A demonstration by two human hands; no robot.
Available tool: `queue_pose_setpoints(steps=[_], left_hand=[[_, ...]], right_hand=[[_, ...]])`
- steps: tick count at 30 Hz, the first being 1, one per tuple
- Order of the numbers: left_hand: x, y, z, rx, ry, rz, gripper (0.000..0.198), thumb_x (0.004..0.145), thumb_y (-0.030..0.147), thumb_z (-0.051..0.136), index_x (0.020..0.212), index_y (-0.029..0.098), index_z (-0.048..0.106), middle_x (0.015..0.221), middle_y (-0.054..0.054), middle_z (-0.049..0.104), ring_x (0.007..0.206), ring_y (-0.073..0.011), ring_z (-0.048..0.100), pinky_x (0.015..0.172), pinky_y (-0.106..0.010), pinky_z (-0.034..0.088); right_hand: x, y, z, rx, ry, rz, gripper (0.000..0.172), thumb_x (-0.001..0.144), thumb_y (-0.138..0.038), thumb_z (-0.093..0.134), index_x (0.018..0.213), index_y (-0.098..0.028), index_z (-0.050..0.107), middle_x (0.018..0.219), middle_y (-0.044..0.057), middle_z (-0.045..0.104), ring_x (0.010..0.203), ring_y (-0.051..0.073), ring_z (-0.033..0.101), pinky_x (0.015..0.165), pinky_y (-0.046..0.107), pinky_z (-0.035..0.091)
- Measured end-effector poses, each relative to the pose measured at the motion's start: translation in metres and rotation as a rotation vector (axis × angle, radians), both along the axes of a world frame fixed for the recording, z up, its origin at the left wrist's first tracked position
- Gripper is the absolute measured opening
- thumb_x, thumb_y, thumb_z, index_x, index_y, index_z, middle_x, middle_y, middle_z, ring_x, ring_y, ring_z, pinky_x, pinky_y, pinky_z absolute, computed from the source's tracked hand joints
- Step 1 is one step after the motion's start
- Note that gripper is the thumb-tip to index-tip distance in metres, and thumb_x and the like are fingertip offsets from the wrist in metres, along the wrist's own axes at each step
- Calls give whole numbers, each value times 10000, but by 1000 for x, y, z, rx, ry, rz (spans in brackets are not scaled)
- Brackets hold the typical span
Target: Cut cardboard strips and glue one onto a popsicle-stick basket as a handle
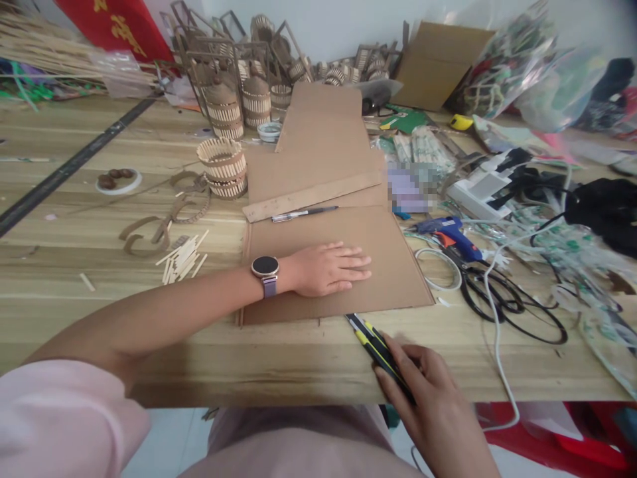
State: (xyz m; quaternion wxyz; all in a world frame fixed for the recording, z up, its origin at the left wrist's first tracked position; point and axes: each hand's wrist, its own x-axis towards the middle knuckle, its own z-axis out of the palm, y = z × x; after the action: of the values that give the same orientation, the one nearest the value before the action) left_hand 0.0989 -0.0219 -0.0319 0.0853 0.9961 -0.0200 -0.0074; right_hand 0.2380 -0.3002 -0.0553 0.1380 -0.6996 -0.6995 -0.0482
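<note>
My left hand (328, 269) lies flat on a brown cardboard sheet (393, 259), its fingers stretched out to the right. In my right hand (432, 392) is a black and yellow utility knife (381, 352), held just off the sheet's near edge with its tip pointing up and left. A cardboard strip (313, 196) lies slanted across the cardboard beyond my left hand. Close to that strip rests a pen (304, 214). Another cardboard piece (328, 113) extends toward the back.
Small slatted baskets (223, 169) stand at the back left, near loose wooden sticks (183, 257). On the right are a blue glue gun (450, 236), a tape roll (438, 269), a power strip (482, 189) and tangled cables. A cardboard box (442, 63) stands behind.
</note>
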Motion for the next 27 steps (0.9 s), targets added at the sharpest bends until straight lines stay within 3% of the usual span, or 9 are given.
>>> queue_pose_setpoints(steps=[11, 20, 24, 27], left_hand=[[1, 0, -2, -20, -31, -1, 468, 1058, 327, 331, 1508, 238, 427, 1615, -25, 330, 1528, -212, 229, 1257, -456, 196], [0, -2, 1, -32, -26, 14, 461, 1054, 313, 353, 1502, 241, 436, 1613, -21, 340, 1527, -209, 232, 1257, -455, 198], [0, -2, 3, -11, 5, 19, 465, 1060, 321, 334, 1515, 265, 410, 1626, 4, 305, 1536, -194, 200, 1264, -437, 171], [0, -2, 2, -20, -1, 29, 460, 1057, 320, 347, 1510, 281, 417, 1625, 12, 309, 1535, -189, 202, 1266, -431, 165]], right_hand=[[-12, 7, 2, 72, -27, 8, 438, 1013, -404, 443, 1360, -152, 533, 960, 91, 590, 815, 199, 659, 695, 301, 591], [-15, 9, -3, 19, 24, 68, 522, 990, -363, 505, 1471, -173, 437, 1000, 96, 611, 874, 213, 665, 777, 328, 590], [-16, 12, -3, 23, -1, 120, 570, 986, -367, 513, 1512, -186, 387, 954, 82, 619, 805, 204, 669, 699, 301, 591], [-18, 15, -3, 23, 15, 120, 562, 985, -364, 519, 1506, -187, 408, 961, 85, 614, 824, 207, 663, 720, 309, 593]])
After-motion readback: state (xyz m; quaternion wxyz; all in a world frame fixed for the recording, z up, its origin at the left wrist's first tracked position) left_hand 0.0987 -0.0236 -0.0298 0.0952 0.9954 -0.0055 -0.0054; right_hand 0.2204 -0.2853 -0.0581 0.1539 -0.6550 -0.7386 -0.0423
